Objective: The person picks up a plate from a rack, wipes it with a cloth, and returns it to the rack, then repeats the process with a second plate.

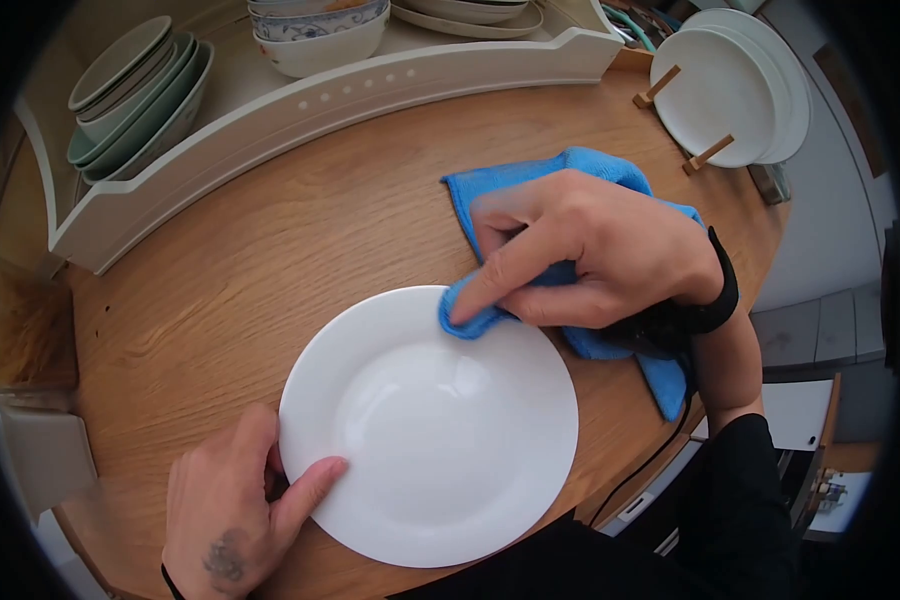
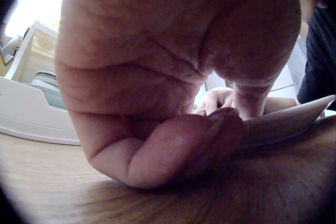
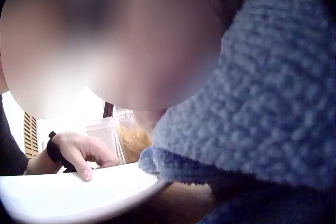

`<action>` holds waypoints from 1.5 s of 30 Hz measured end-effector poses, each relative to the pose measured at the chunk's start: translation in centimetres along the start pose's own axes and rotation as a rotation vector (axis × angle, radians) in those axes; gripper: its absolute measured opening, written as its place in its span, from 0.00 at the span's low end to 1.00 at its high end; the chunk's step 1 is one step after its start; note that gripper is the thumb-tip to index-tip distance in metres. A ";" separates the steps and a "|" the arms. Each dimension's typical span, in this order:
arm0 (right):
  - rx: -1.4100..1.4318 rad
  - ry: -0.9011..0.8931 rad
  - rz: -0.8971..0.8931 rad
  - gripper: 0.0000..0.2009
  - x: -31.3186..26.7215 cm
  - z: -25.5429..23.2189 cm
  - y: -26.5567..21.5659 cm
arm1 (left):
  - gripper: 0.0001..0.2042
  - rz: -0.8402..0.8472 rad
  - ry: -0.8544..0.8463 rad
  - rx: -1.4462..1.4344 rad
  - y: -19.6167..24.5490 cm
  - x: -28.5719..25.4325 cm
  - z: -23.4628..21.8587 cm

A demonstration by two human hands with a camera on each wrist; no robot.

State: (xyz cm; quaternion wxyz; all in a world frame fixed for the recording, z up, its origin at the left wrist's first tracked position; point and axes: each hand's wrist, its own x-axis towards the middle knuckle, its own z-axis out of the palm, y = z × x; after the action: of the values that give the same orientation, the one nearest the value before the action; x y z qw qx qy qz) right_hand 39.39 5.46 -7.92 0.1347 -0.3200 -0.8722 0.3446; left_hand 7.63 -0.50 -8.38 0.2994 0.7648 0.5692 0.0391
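Observation:
A white plate (image 1: 425, 430) lies on the wooden counter in the head view. My left hand (image 1: 232, 495) grips its left rim, thumb on top and fingers curled at the edge. In the left wrist view the curled fingers (image 2: 168, 150) are close over the wood beside the plate (image 2: 283, 124). My right hand (image 1: 595, 250) pinches a blue cloth (image 1: 540, 180), pressing a folded bit of it on the plate's far rim. The rest of the cloth spreads beneath that hand onto the counter. In the right wrist view the cloth (image 3: 273, 87) hides most of the right hand's fingers.
A cream rack (image 1: 320, 110) with stacked bowls (image 1: 140, 100) runs along the back. White plates (image 1: 720, 95) stand upright in a wooden holder (image 1: 708, 155) at the far right. A pale container (image 1: 45, 455) sits at the left. A black cable (image 1: 660, 445) hangs from my right wrist.

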 end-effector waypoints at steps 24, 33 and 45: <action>0.090 -0.105 -0.023 0.18 -0.3 -1.0 1.3 | 0.24 0.036 0.013 0.033 -0.3 -0.1 0.2; 0.248 -0.172 0.064 0.17 -0.7 -1.2 1.5 | 0.24 0.024 0.020 0.022 -0.2 -0.1 0.1; 0.190 -0.205 0.035 0.15 -0.7 -1.5 1.2 | 0.23 0.066 0.036 0.097 -0.2 -0.2 0.2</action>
State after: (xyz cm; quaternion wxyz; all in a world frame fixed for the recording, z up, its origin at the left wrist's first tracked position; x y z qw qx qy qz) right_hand 41.16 6.43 -7.69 0.0682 -0.2842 -0.8391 0.4587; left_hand 7.46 -0.75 -8.58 0.2503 0.7958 0.5503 0.0353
